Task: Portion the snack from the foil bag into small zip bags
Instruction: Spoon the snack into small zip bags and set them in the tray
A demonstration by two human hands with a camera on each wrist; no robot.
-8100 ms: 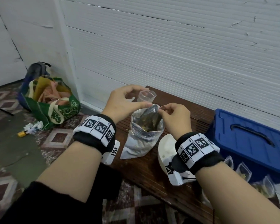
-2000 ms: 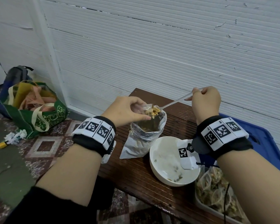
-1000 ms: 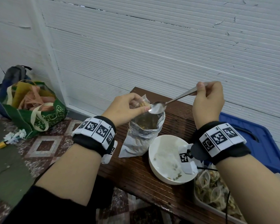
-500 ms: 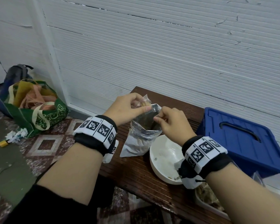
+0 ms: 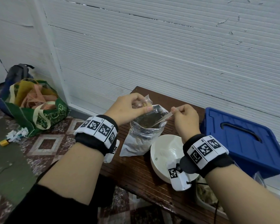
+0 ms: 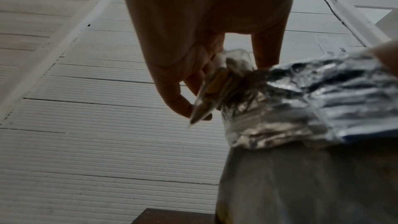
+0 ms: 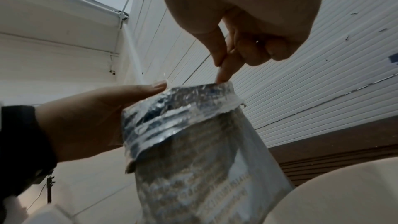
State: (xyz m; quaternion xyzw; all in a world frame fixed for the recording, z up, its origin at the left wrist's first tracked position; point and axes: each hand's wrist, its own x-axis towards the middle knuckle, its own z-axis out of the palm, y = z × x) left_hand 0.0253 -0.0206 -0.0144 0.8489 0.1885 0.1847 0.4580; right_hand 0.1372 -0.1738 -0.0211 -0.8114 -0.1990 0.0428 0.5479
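Best to scoop shallow with the spoon (image 5: 162, 119) gripped in the right hand (image 5: 185, 118), dipped into the foil bag (image 5: 143, 135) standing on the table (image 5: 136, 172), then tip into the zip bag (image 5: 145, 103) pinched by the left hand (image 5: 128, 108) at the rim.

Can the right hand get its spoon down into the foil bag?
Probably yes: the foil bag stands open, the spoon in the right hand is already angled into its mouth, nothing blocking it.
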